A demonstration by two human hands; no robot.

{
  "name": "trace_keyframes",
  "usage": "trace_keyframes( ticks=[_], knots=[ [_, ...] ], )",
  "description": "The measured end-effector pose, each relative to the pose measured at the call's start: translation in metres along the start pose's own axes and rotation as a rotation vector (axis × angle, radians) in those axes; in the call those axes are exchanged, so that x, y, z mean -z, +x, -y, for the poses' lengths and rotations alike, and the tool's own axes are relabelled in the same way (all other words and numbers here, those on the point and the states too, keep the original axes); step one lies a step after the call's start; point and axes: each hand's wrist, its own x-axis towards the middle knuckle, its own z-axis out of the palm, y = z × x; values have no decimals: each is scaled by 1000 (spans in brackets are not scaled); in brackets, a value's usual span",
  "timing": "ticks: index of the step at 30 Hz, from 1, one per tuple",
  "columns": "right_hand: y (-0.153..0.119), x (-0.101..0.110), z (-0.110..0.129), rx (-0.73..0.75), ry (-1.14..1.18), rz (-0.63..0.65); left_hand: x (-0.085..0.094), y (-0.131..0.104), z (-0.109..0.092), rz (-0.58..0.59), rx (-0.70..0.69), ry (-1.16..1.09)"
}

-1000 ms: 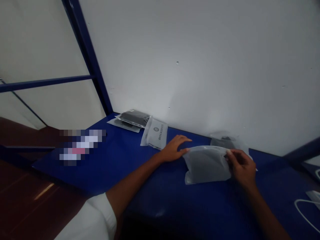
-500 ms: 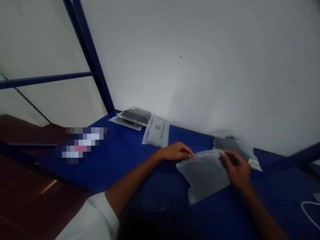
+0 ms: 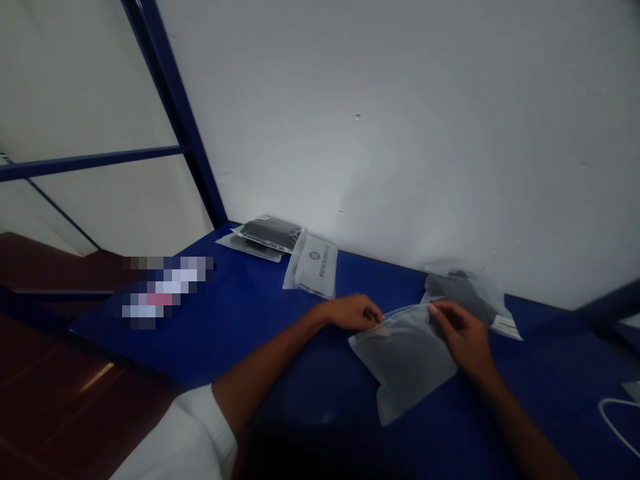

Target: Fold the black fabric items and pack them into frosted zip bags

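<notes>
A frosted zip bag [image 3: 407,360] with something dark showing faintly through it is held up at its top edge between both hands, over the blue table. My left hand [image 3: 354,312] is closed at the bag's upper left, its fingertips partly hidden behind the film. At the upper right corner, my right hand [image 3: 463,333] pinches the zip edge between thumb and fingers. Just behind the right hand lies another frosted bag [image 3: 465,290] with a dark item inside and a white label, leaning by the wall.
On the blue table [image 3: 240,310], a printed bag [image 3: 317,263] rests near the wall beside stacked bags with dark contents [image 3: 267,233]. A blurred-out object [image 3: 167,290] sits at the left edge. A white cable [image 3: 615,423] loops at the right. A blue metal post [image 3: 173,107] rises at the left.
The right hand has slid slightly left along the bag's top edge. The bag's lower end has dropped a little, and the left hand has shifted slightly down.
</notes>
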Motion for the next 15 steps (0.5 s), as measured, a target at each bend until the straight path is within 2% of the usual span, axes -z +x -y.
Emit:
trace_keyframes(
  ticks=[3,6,8,12,15],
  knots=[
    [2,1,-2,-27,4,27,-1,0,0,46,-85,-60],
    [6,6,-2,-110,49,65,-1,0,-1,-7,-128,-165],
    [8,11,0,-205,120,112,-1,1,-1,-121,-138,-282],
    [9,19,5,-400,406,343,1,4,-2,-425,-149,-593],
    [6,18,9,-465,553,466,1,5,-3,-626,-146,-777]
  ],
)
